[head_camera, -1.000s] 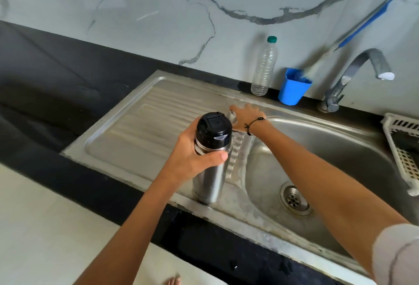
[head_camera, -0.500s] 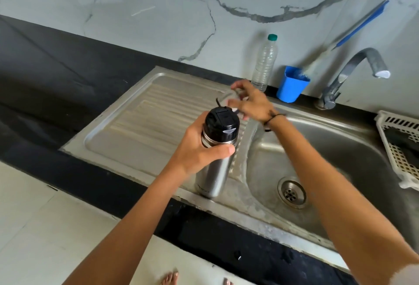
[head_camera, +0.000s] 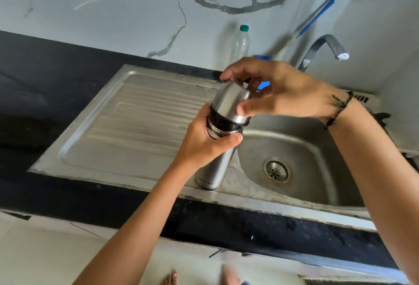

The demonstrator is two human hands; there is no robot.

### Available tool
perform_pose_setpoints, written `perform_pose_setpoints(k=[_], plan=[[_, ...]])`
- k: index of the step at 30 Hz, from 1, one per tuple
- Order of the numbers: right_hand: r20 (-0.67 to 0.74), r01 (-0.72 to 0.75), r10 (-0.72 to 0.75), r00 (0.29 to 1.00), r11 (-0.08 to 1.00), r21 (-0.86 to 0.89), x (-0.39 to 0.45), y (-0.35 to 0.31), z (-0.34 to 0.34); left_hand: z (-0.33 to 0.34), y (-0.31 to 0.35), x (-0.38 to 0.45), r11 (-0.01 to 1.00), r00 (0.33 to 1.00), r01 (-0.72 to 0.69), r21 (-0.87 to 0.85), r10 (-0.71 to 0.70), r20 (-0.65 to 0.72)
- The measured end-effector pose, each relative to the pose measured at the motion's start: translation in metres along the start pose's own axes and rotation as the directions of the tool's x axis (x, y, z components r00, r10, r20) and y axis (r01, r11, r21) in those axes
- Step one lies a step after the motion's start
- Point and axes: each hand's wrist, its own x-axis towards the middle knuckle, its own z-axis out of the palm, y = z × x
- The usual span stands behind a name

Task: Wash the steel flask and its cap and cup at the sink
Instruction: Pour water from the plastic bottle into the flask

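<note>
Left hand [head_camera: 201,146] grips tall cylindrical steel flask [head_camera: 215,166], base near front edge of steel sink [head_camera: 90,148]. Since half-second ago, my right hand [head_camera: 272,92] set domed steel cup [head_camera: 229,101] over black cap [head_camera: 221,122], pinching it; probably reassembly, washing apparently done.

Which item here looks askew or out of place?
The steel cup sits tilted over the black cap of the flask, not squarely seated, held by the right hand. Nothing looks spilled or damaged.
</note>
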Motion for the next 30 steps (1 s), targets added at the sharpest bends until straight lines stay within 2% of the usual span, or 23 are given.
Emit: perform_pose_setpoints(k=[5,8,11,13,16,18,20,22,24,26,27,28,30], plan=[[0.07,0.049,-0.028,0.997,0.946,-0.321,0.0,-0.02,0.015,-0.002,-0.002,0.0,1.0,0.999,-0.007,-0.016,0.008,0.043],[0.101,0.052,-0.011,0.995,0.91,-0.412,0.0,-0.028,0.02,-0.003,-0.003,0.0,0.999,0.997,-0.022,-0.035,0.025,0.074],[0.067,0.009,0.027,0.997,0.875,-0.484,-0.001,-0.034,0.026,-0.005,-0.007,0.0,0.996,0.991,-0.072,-0.046,0.077,0.11],[-0.003,-0.073,0.088,0.996,0.806,-0.587,0.0,-0.038,0.033,-0.006,-0.008,-0.002,0.993,0.988,-0.095,-0.068,0.103,0.118],[-0.242,-0.289,0.16,0.957,0.604,-0.743,0.004,-0.043,0.054,-0.005,-0.009,-0.003,0.99,0.987,-0.12,-0.081,0.128,0.1],[-0.347,-0.398,0.195,0.917,0.471,-0.787,0.004,-0.048,0.068,-0.004,-0.011,-0.004,0.987,0.985,-0.145,-0.07,0.151,0.089],[-0.419,-0.464,0.201,0.885,0.452,-0.762,0.002,-0.056,0.071,-0.003,-0.01,-0.005,0.988,0.984,-0.149,-0.039,0.152,0.094],[-0.498,-0.534,0.213,0.841,0.479,-0.697,-0.002,-0.056,0.059,-0.004,-0.008,-0.005,0.991,0.987,-0.129,-0.041,0.133,0.095],[-0.363,-0.409,0.211,0.908,0.638,-0.653,-0.006,-0.053,0.046,-0.005,-0.009,-0.003,0.991,0.986,-0.124,-0.056,0.13,0.106],[-0.048,-0.188,0.201,0.978,0.771,-0.609,-0.007,-0.058,0.04,-0.008,-0.009,-0.002,0.988,0.978,-0.146,-0.058,0.153,0.14],[0.071,-0.123,0.204,0.976,0.794,-0.595,-0.006,-0.058,0.041,-0.009,-0.009,-0.002,0.985,0.972,-0.166,-0.053,0.173,0.159],[0.121,-0.099,0.219,0.968,0.78,-0.618,-0.005,-0.056,0.042,-0.01,-0.01,-0.001,0.982,0.966,-0.186,-0.044,0.191,0.175],[0.056,-0.096,0.199,0.978,0.676,-0.73,-0.002,-0.051,0.05,-0.01,-0.012,0.0,0.979,0.96,-0.201,-0.03,0.203,0.192]])
